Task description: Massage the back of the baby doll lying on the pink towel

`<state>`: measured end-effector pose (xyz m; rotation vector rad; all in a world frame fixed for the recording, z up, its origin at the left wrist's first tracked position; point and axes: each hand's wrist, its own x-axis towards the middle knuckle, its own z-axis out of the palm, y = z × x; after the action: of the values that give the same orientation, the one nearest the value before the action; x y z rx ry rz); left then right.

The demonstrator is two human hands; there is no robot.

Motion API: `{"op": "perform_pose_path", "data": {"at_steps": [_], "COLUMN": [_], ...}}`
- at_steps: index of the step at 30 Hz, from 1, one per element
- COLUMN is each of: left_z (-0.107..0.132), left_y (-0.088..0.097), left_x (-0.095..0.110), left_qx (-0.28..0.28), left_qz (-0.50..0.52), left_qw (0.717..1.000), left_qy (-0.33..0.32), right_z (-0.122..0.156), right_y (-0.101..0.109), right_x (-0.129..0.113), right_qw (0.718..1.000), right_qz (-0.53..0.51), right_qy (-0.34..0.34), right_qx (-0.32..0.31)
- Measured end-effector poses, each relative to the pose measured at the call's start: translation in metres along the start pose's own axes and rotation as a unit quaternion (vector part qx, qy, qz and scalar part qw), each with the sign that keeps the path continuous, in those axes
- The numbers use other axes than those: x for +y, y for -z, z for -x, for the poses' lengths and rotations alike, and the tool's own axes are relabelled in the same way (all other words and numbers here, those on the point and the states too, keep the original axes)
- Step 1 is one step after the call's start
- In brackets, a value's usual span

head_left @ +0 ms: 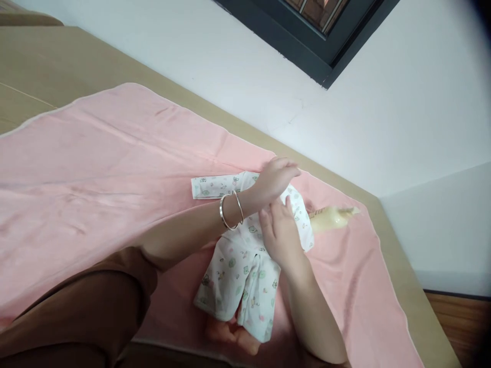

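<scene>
A small white baby outfit [230, 255] with a green and pink print is on what looks like a doll, whose little reddish legs [233, 335] stick out below the hems. One long sleeve [217, 186] stretches out to the left. My left hand [276, 179], two bracelets at its wrist, is over the top of the outfit with fingers extended. Just below it, my right hand [282, 232] lies on the chest of the outfit, fingers outstretched. The doll's head cannot be seen; my hands cover the neck area.
A pink blanket [115, 148] with a pale edge covers much of a wooden table [49, 51]. A shiny pale yellow object [332, 219], its kind unclear, lies right of the outfit. A white wall [245, 76] with a dark-framed window [326, 66] stands behind.
</scene>
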<state>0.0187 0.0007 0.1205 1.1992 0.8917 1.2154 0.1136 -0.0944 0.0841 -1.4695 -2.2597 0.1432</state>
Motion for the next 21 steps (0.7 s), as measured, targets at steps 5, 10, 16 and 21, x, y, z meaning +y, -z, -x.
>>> {"op": "perform_pose_path", "data": {"at_steps": [5,10,16,21], "left_z": [-0.030,-0.037,-0.049,-0.050], "left_y": [0.004,0.005,0.012,0.014], "left_x": [-0.038,-0.068,-0.089,-0.102], "left_qx": [0.008,0.001,0.049,0.069], "left_qz": [-0.074,-0.187,-0.191,-0.211], "left_qw": [0.997,0.982,0.980,0.973], "left_qy": [0.032,-0.033,-0.024,-0.063], "right_z": [-0.021,-0.027,-0.029,-0.025], "right_y": [-0.038,-0.042,-0.047,-0.059], "right_x": [0.020,0.044,0.066,0.051], "right_qw": [0.994,0.995,0.996,0.980], "right_qz": [0.062,0.067,0.023,0.095], "right_qy": [0.029,0.047,-0.067,-0.169], "right_qx": [-0.080,-0.061,0.044,0.055]}}
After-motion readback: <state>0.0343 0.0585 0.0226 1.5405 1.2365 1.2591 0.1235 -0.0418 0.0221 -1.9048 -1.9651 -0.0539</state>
